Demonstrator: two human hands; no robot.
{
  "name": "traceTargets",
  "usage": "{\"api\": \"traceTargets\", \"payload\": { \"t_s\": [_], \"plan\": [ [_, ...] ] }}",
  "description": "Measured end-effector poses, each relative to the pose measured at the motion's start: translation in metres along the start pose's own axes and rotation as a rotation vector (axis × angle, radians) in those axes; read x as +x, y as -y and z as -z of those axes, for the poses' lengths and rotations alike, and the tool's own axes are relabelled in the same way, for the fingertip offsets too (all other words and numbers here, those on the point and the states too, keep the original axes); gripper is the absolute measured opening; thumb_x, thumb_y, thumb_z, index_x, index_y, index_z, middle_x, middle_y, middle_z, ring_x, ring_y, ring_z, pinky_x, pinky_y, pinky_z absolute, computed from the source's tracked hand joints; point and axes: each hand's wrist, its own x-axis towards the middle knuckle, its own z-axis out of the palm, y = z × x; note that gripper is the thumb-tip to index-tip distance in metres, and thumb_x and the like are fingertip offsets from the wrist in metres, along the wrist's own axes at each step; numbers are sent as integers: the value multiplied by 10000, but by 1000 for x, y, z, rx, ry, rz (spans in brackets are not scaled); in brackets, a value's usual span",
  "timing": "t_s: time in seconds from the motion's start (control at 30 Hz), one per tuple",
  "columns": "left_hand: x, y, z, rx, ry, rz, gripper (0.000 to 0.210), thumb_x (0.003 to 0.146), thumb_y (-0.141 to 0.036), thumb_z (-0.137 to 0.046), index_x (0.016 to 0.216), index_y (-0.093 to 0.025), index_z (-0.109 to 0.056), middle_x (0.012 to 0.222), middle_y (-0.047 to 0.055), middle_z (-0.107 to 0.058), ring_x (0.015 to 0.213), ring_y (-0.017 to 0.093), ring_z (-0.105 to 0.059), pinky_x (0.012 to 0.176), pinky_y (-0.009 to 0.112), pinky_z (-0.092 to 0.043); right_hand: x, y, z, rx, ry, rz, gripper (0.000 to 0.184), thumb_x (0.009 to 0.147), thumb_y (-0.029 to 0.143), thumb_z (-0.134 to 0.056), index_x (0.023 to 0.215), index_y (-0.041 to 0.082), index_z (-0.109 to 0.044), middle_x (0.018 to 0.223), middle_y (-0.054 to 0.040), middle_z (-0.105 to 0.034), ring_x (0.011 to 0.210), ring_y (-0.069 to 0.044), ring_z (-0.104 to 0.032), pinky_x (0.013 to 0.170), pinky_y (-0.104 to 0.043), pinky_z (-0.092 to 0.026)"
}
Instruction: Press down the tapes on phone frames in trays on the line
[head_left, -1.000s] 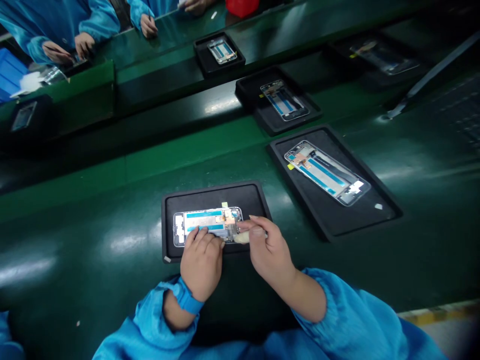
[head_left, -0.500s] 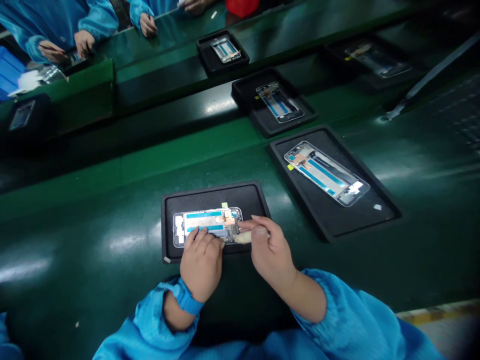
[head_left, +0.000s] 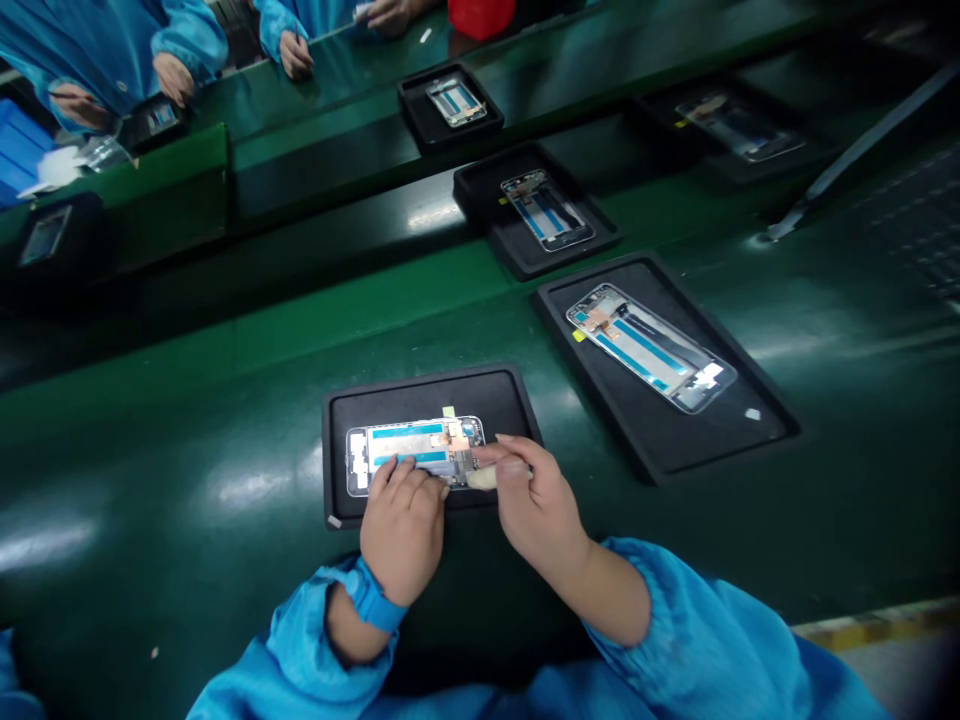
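Observation:
A partly assembled phone (head_left: 409,452) with blue strips and a yellow tab lies flat in a black tray (head_left: 427,388). My left hand (head_left: 405,520) rests on its lower edge, fingers together and bent over the frame; a blue band circles that wrist. At the phone's right end, my right hand (head_left: 541,505) is closed in a pinch, the index fingertip at the circuit parts. Under that finger a cream-coloured pointed thing (head_left: 482,479) touches the phone's lower right corner. Whether it is held or worn on a finger, I cannot tell.
To the right, another tray (head_left: 675,450) holds a similar phone (head_left: 649,345) and a small white scrap (head_left: 752,414). Behind it stand more trays with phones (head_left: 546,210). A metal bar (head_left: 847,165) slants at the right. Co-workers' hands (head_left: 174,78) are across the bench.
My right hand has shifted slightly left over the phone; my left hand stays put. The trays behind have slid a little left. A co-worker's hands, far left, moved apart around a phone tray.

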Motion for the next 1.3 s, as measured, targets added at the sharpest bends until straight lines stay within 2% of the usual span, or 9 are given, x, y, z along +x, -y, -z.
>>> {"api": "traceTargets", "payload": {
  "t_s": [0.47, 0.7, 1.13, 1.3],
  "plan": [
    [0, 0, 0, 13, -1, 3, 168, 816, -136, -434, 793, -158, -599, 784, 34, -635, 907, 214, -567, 897, 402, -394, 1, -1, 0, -13, -7, 13, 149, 859, 274, -396, 977, 224, -472, 826, -40, -679, 774, -166, -641, 667, -326, -525],
    [1, 0, 0, 17, -10, 6, 200, 827, -148, -408, 785, -178, -602, 773, 27, -637, 896, 207, -574, 890, 398, -398, 1, 0, -1, -12, -32, -38, 153, 862, 291, -387, 971, 224, -472, 799, -33, -684, 754, -168, -645, 641, -325, -522],
    [2, -1, 1, 13, 5, 10, 198, 828, -146, -408, 788, -174, -599, 783, 32, -639, 900, 210, -573, 887, 400, -401, -2, -4, -1, -4, -7, 61, 158, 856, 241, -409, 1003, 239, -465, 841, -26, -670, 794, -160, -634, 688, -325, -521],
    [1, -1, 0, 7, 13, 17, 187, 824, -147, -418, 793, -175, -600, 783, 32, -638, 904, 210, -573, 895, 399, -395, -3, -5, -2, 14, -20, 49, 170, 855, 232, -410, 1017, 239, -461, 847, -26, -669, 791, -160, -632, 690, -326, -520]
  ]
}}
